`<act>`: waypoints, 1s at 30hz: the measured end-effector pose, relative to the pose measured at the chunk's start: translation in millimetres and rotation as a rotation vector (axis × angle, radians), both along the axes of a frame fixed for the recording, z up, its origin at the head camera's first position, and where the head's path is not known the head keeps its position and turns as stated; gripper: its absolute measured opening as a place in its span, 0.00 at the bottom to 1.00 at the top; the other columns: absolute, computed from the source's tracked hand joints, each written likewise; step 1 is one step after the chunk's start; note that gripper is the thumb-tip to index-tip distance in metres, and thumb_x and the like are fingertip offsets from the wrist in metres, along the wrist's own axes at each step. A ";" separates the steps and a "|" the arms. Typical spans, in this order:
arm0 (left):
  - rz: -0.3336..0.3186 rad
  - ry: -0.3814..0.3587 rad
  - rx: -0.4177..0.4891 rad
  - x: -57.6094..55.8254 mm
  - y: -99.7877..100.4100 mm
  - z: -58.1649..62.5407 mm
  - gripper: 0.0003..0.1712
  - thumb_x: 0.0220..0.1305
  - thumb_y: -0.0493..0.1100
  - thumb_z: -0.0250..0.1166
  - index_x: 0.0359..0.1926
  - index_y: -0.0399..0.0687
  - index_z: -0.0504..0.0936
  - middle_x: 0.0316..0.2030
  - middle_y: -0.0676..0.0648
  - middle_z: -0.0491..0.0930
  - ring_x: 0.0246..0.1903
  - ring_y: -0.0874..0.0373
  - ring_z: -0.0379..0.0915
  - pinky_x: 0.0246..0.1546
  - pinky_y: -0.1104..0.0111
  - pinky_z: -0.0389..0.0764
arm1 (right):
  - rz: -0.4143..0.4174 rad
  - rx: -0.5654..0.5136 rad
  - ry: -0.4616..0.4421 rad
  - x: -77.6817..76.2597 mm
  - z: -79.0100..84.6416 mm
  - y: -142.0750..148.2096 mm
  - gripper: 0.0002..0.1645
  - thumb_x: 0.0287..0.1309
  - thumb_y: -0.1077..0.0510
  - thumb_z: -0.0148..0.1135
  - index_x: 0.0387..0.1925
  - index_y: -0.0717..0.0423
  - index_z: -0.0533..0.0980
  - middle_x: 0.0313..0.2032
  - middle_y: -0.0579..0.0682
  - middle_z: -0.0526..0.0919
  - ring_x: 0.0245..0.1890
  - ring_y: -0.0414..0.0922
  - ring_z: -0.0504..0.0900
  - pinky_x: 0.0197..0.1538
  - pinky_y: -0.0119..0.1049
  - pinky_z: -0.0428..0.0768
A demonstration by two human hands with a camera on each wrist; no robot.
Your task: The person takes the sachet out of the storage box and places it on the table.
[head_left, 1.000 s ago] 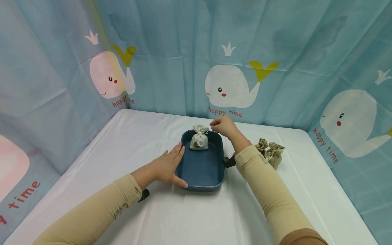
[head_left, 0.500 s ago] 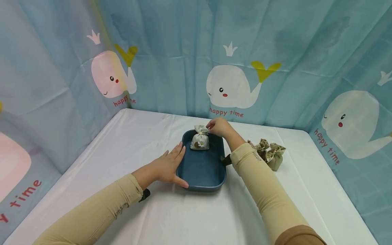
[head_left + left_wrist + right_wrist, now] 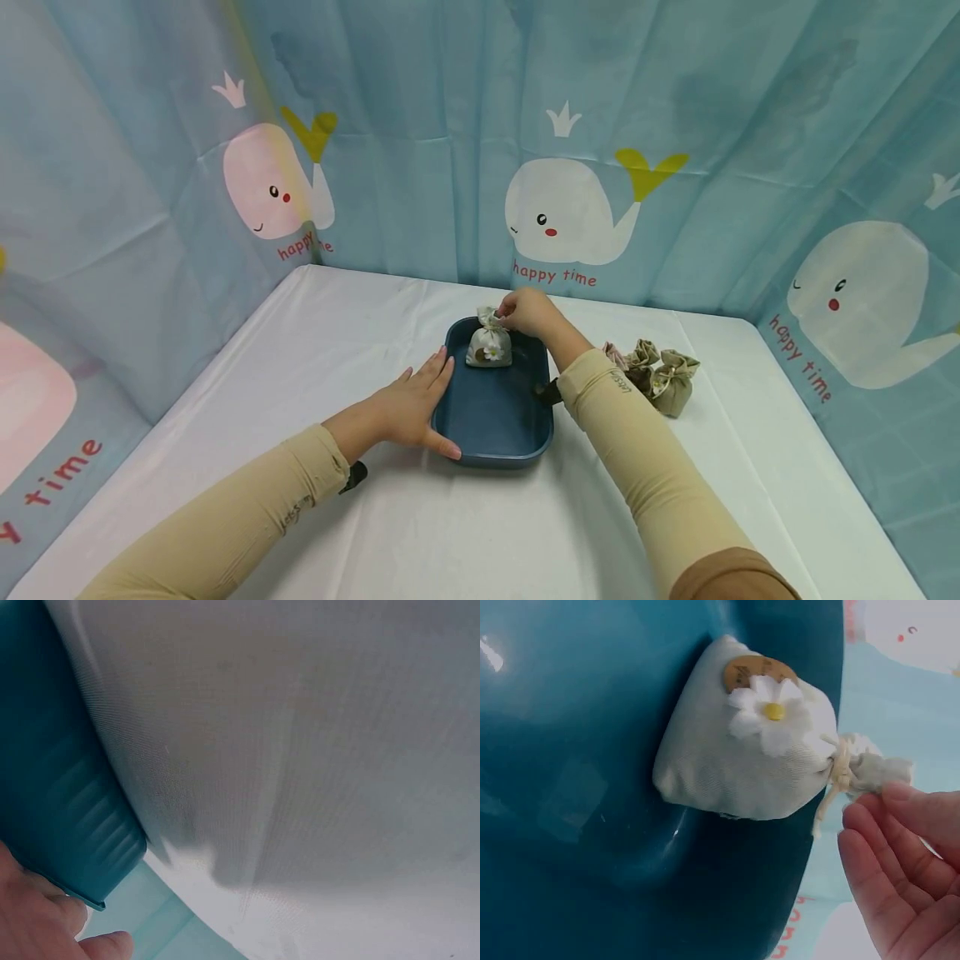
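Note:
A small off-white drawstring pouch (image 3: 487,347) with a white daisy and a brown oval tag leans against the far end inside a dark blue rectangular tray (image 3: 491,417). My right hand (image 3: 531,315) pinches the pouch's gathered neck between thumb and fingers. Close up in the right wrist view, the pouch (image 3: 735,765) shows a cream cord tied below the pinched cloth. My left hand (image 3: 405,412) lies along the tray's left side, fingers extended and thumb at the near corner. In the left wrist view its fingers (image 3: 56,911) meet the ribbed tray wall (image 3: 82,795).
Right of the tray, several more drawstring pouches stand bunched on the white-covered table (image 3: 300,367); the olive pouch (image 3: 673,385) is outermost. My right forearm passes close to them. A blue curtain (image 3: 420,167) printed with whales hangs around the table's back and sides.
My right hand has moved left from beside the pouch and now has its neck between the fingers. The left hand and the tray have stayed put.

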State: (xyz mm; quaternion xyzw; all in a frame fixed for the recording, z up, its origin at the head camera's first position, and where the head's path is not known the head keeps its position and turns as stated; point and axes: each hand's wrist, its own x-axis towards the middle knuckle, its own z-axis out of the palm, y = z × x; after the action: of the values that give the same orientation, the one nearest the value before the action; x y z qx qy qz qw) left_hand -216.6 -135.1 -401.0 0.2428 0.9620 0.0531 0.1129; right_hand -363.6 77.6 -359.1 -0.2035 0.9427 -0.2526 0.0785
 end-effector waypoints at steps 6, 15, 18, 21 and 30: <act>0.000 0.001 -0.011 -0.4 -0.1 -0.4 0.79 0.28 0.87 0.51 0.70 0.45 0.28 0.70 0.43 0.24 0.69 0.53 0.23 0.64 0.48 0.45 | -0.025 -0.050 -0.032 4.8 5.5 -0.3 0.07 0.57 0.57 0.61 0.29 0.56 0.81 0.25 0.49 0.81 0.27 0.43 0.78 0.32 0.35 0.76; -0.001 0.001 -0.017 -1.6 -0.3 -1.6 0.80 0.27 0.88 0.49 0.70 0.45 0.28 0.70 0.43 0.24 0.69 0.53 0.23 0.64 0.48 0.45 | -0.008 -0.085 -0.075 13.2 15.8 1.5 0.08 0.57 0.57 0.61 0.28 0.56 0.82 0.25 0.49 0.82 0.27 0.42 0.79 0.33 0.33 0.77; -0.002 0.001 -0.013 -1.2 -0.1 -1.3 0.80 0.27 0.88 0.50 0.70 0.44 0.28 0.70 0.44 0.24 0.69 0.53 0.23 0.64 0.48 0.45 | -0.002 -0.087 -0.073 15.9 18.3 2.3 0.08 0.57 0.57 0.61 0.28 0.57 0.82 0.25 0.49 0.82 0.27 0.42 0.79 0.33 0.33 0.77; 0.000 -0.002 -0.012 -1.1 0.0 -1.2 0.80 0.26 0.88 0.50 0.70 0.44 0.29 0.70 0.45 0.22 0.69 0.53 0.23 0.64 0.48 0.45 | 0.002 -0.091 -0.067 18.4 20.0 4.0 0.08 0.57 0.58 0.61 0.28 0.58 0.82 0.25 0.49 0.82 0.27 0.42 0.79 0.33 0.33 0.78; 0.004 -0.001 -0.013 -1.2 0.1 -1.4 0.80 0.26 0.88 0.50 0.70 0.45 0.28 0.70 0.44 0.24 0.69 0.54 0.22 0.64 0.48 0.45 | -0.012 -0.118 -0.059 26.4 25.1 10.9 0.08 0.56 0.57 0.62 0.28 0.56 0.82 0.26 0.48 0.82 0.29 0.43 0.79 0.34 0.35 0.78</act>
State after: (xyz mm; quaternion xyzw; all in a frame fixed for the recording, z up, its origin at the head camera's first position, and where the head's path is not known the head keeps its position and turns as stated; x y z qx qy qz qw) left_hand -217.8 -135.0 -402.4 0.2400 0.9628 0.0470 0.1151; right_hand -337.2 88.5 -334.0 -0.1944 0.9246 -0.3142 0.0924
